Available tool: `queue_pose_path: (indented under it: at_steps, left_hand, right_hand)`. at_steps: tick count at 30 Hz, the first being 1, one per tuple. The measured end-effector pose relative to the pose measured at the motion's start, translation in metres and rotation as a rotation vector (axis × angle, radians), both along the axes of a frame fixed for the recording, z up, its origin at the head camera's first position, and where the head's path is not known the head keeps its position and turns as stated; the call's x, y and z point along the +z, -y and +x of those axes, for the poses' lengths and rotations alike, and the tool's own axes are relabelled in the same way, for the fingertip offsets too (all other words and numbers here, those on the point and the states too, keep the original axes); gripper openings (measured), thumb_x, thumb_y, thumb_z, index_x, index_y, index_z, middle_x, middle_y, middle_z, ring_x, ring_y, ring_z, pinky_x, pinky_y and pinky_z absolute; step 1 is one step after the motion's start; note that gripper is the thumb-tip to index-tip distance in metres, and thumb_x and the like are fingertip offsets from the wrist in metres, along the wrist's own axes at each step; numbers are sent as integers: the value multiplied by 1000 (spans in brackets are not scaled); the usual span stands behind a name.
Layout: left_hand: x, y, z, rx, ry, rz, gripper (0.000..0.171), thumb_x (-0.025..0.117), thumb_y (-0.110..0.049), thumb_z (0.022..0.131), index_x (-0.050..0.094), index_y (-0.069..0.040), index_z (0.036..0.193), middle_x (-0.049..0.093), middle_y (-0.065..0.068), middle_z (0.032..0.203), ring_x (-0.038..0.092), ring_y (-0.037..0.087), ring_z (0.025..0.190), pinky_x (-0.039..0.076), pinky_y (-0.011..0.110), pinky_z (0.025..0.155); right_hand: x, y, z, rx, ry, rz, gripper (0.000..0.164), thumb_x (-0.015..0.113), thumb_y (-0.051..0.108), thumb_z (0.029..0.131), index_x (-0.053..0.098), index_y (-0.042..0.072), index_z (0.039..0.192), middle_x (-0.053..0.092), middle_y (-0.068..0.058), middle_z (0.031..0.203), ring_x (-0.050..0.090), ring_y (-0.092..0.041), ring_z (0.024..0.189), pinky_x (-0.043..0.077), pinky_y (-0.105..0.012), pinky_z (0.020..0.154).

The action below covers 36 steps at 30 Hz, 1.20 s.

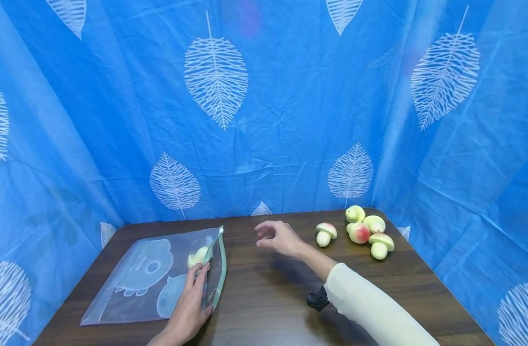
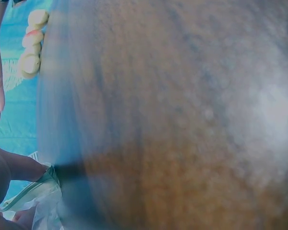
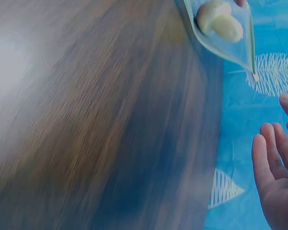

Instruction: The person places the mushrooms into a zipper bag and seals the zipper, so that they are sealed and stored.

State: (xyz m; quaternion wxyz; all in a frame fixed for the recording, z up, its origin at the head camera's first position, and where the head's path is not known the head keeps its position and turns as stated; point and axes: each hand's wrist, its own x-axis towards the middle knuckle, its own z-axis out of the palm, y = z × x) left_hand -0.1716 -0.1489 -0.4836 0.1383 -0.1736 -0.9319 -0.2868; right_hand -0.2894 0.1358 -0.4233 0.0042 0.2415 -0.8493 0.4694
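Note:
A frosted zip bag (image 1: 149,307) with pale green edging and cartoon prints lies flat at the left. My left hand (image 1: 189,303) grips it near its mouth, the thumb (image 2: 21,165) on one side of the green edge and the fingers on the other. Inside, close to the opening, rests a pale yellow toy mushroom (image 1: 198,258); the right wrist view shows the bag's mouth (image 3: 207,46) gaping around it. Over the middle of the table hovers my right hand (image 1: 278,238), fingers loosely bent and holding nothing.
One mushroom (image 1: 325,234) with a reddish cap stands right of my right hand. Several more, including a red-tinted mushroom (image 1: 360,232), cluster at the table's back right corner. A blue leaf-patterned curtain (image 1: 272,120) surrounds the dark wooden table (image 1: 255,298).

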Motion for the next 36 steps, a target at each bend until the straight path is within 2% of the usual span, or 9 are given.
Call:
queue_pose_path:
  at_steps: [11, 15, 21, 25, 31, 36]
  left_hand:
    - [-1, 1, 1, 6, -20, -6, 102, 90, 14, 63, 39, 5, 151, 32, 23, 149, 61, 33, 101, 56, 37, 70]
    - [-1, -1, -1, -5, -5, 1, 102, 90, 14, 64, 38, 5, 151, 31, 24, 149, 61, 32, 97, 55, 34, 66]
    - [0, -1, -1, -10, 24, 12, 101, 89, 14, 66, 37, 5, 152, 30, 24, 150, 60, 33, 101, 55, 35, 67]
    - [0, -1, -1, -12, 32, 16, 101, 88, 14, 66, 36, 5, 153, 29, 24, 151, 60, 34, 101, 55, 33, 66]
    - [0, 0, -1, -9, 25, 11, 101, 88, 15, 66, 36, 5, 152, 29, 24, 150, 61, 33, 99, 54, 32, 64]
    - [-1, -2, -2, 1, 30, 7, 100, 87, 15, 66, 37, 5, 152, 30, 24, 150, 60, 35, 102, 55, 35, 67]
  right_hand:
    - [3, -39, 3, -31, -11, 33, 38, 80, 12, 91, 69, 7, 128, 71, -5, 112, 68, -21, 101, 57, -37, 87]
    - [7, -57, 4, -42, -54, 42, 38, 81, 11, 90, 70, 5, 127, 71, -7, 112, 68, -24, 102, 57, -39, 88]
    - [11, -87, 8, -85, -91, 64, 37, 81, 12, 91, 70, 5, 125, 71, -9, 114, 69, -29, 104, 57, -44, 88]
    - [14, -107, 14, -128, -96, 107, 35, 80, 14, 91, 71, 6, 124, 72, -8, 114, 69, -27, 102, 59, -43, 85]
    - [15, -132, 21, -130, -77, 88, 36, 79, 12, 92, 70, 1, 125, 71, -13, 114, 70, -29, 100, 60, -37, 80]
    - [15, -155, 29, -167, -51, 87, 36, 78, 12, 93, 69, -1, 125, 70, -17, 116, 70, -29, 101, 59, -33, 77]
